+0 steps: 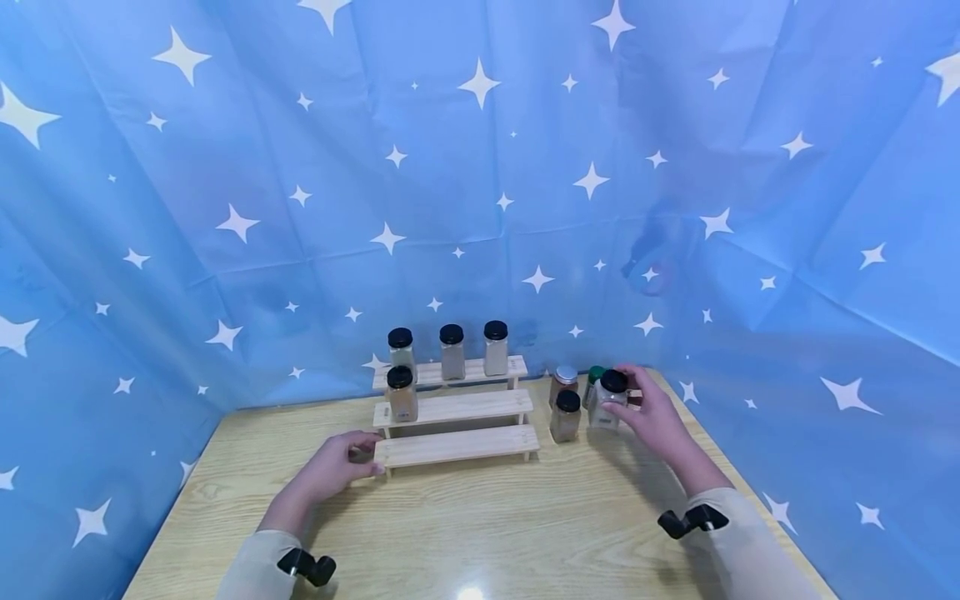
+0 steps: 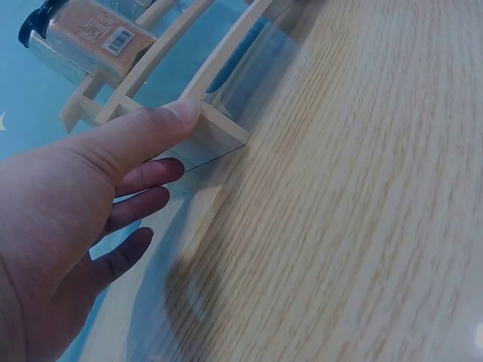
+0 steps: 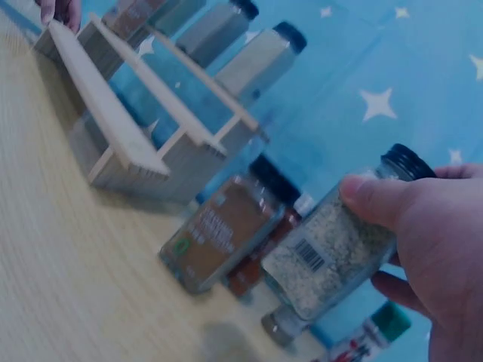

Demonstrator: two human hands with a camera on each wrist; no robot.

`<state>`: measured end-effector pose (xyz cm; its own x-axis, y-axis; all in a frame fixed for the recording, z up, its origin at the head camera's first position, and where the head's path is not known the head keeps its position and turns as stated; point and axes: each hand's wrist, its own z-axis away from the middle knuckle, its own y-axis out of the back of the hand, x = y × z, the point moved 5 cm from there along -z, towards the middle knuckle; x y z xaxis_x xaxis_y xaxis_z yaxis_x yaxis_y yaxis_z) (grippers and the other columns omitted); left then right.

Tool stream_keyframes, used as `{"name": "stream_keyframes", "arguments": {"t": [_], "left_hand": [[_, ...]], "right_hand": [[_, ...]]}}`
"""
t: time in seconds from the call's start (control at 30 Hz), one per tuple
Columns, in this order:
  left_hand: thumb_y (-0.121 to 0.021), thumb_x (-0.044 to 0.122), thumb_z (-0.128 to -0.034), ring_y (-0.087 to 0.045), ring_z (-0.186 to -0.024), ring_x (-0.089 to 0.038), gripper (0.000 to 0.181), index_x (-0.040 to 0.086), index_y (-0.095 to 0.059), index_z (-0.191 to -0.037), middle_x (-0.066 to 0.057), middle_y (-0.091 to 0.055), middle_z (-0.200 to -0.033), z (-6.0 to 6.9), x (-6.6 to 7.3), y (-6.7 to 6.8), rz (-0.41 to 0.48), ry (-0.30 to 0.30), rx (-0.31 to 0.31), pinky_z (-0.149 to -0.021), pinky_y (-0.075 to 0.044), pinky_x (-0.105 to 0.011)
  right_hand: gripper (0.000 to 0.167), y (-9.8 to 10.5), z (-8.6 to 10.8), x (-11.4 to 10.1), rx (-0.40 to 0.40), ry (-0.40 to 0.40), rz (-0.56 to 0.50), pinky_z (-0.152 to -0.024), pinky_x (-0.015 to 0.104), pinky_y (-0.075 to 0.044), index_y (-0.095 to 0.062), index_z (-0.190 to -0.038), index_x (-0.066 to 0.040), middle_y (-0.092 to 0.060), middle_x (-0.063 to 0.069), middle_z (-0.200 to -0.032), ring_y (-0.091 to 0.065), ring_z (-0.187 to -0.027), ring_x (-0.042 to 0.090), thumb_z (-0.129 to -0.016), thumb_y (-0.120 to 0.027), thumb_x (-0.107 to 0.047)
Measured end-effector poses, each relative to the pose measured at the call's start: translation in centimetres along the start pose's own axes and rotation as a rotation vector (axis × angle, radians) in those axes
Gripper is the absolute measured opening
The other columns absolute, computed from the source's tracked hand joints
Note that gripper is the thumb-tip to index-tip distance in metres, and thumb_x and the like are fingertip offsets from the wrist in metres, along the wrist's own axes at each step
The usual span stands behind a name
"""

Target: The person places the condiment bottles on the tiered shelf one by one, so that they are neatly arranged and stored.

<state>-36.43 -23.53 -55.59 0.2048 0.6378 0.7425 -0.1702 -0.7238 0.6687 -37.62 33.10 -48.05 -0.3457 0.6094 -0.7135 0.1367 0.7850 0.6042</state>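
Observation:
My left hand (image 1: 341, 461) (image 2: 83, 188) grips the left end of the wooden three-tier rack (image 1: 457, 447) (image 2: 219, 124) at its lowest shelf. The thumb lies on the corner; the index finger is mostly hidden in the left wrist view. My right hand (image 1: 656, 417) (image 3: 445, 241) holds a black-capped jar of pale flakes (image 1: 604, 412) (image 3: 332, 245), thumb on its near side, right of the rack. The jar is tilted in the right wrist view; whether it touches the table is unclear. Beside it stands a black-capped brown spice jar (image 1: 565, 423) (image 3: 223, 234).
Three black-capped jars, one a pale jar (image 1: 496, 354), stand on the top shelf. An orange-brown jar (image 1: 402, 400) (image 2: 98, 38) is at the middle shelf's left end. Behind the held jar are a silver-capped jar (image 1: 562, 382) and a green-capped container (image 1: 592, 379) (image 3: 389, 323).

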Motion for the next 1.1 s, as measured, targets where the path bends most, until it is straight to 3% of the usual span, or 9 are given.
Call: {"name": "stream_keyframes", "arguments": {"t": [0.23,0.5,0.73,1.1], "left_hand": [[-0.093,0.032,-0.0929,-0.070,-0.121,-0.030,0.056,0.012,-0.074,-0.141,-0.007,-0.075,-0.129,0.1,-0.2,-0.1,0.000,-0.011,-0.005,-0.108,-0.056,-0.057],[-0.093,0.031,-0.0933,-0.069,-0.123,-0.028,0.054,0.015,-0.075,-0.141,-0.003,-0.075,-0.130,-0.1,-0.1,0.0,-0.001,0.014,-0.005,-0.109,-0.056,-0.057],[-0.092,0.029,-0.0938,-0.068,-0.122,-0.028,0.052,0.016,-0.075,-0.141,-0.003,-0.075,-0.130,-0.1,-0.1,0.0,-0.012,0.016,0.001,-0.109,-0.056,-0.058],[-0.092,0.030,-0.0938,-0.069,-0.123,-0.028,0.053,0.016,-0.075,-0.142,-0.004,-0.075,-0.130,-0.1,-0.2,-0.1,-0.008,0.026,-0.001,-0.109,-0.056,-0.057]], "right_hand": [[0.066,0.7,-0.3,-2.4,0.019,0.042,0.001,-0.103,0.065,-0.057,-0.047,-0.159,-0.007,-0.061,0.021,-0.140,-0.060,-0.127,0.039,-0.103,-0.082,-0.016],[0.067,0.9,-0.7,-5.0,0.014,0.093,0.017,-0.097,0.046,-0.061,-0.050,-0.157,-0.009,-0.066,0.017,-0.141,-0.064,-0.129,0.035,-0.101,-0.085,-0.021],[0.069,0.8,-1.1,-6.5,-0.019,0.063,-0.025,-0.104,0.059,-0.058,-0.047,-0.160,-0.011,-0.062,0.018,-0.146,-0.061,-0.134,0.038,-0.103,-0.084,-0.023],[0.065,-0.5,-2.1,-8.9,-0.044,0.129,-0.080,-0.103,0.059,-0.058,-0.053,-0.156,-0.010,-0.065,0.016,-0.140,-0.063,-0.128,0.036,-0.100,-0.086,-0.013]]}}
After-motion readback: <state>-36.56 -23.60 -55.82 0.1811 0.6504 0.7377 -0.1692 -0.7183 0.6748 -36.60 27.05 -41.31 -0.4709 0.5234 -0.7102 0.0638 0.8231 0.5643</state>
